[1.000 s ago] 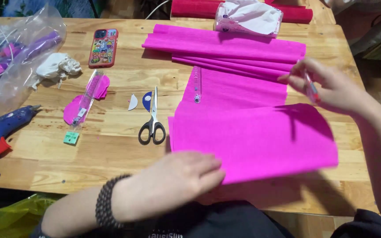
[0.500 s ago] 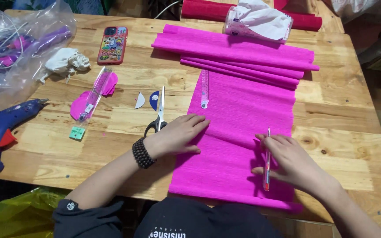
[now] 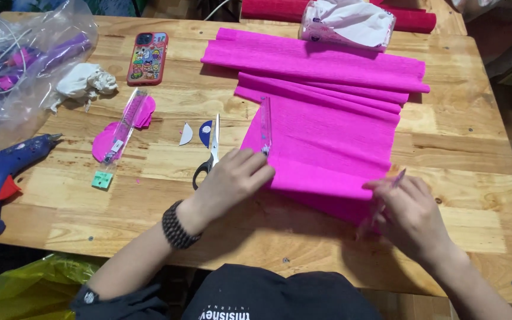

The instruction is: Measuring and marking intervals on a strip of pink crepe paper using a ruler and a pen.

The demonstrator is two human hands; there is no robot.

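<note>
A long sheet of bright pink crepe paper [image 3: 327,127] lies pleated across the wooden table [image 3: 457,148], its near end folded over into a thicker band. My left hand [image 3: 235,178] grips the left end of that fold, next to a small clear ruler [image 3: 265,124] lying on the paper. My right hand [image 3: 407,210] pinches the fold's right end and also holds a thin pen-like stick [image 3: 386,198], blurred by motion. Black-handled scissors [image 3: 207,155] lie just left of my left hand.
A blue glue gun [image 3: 1,172] sits at the left edge. A phone in a red case [image 3: 147,57], crumpled white paper [image 3: 84,83], a clear plastic bag [image 3: 19,65], pink cut shapes under a clear ruler [image 3: 122,127], and a red roll [image 3: 413,18] at the back.
The near part of the pink sheet has been folded back onto itself. Both hands moved from pressing it flat to gripping the ends of the fold.
</note>
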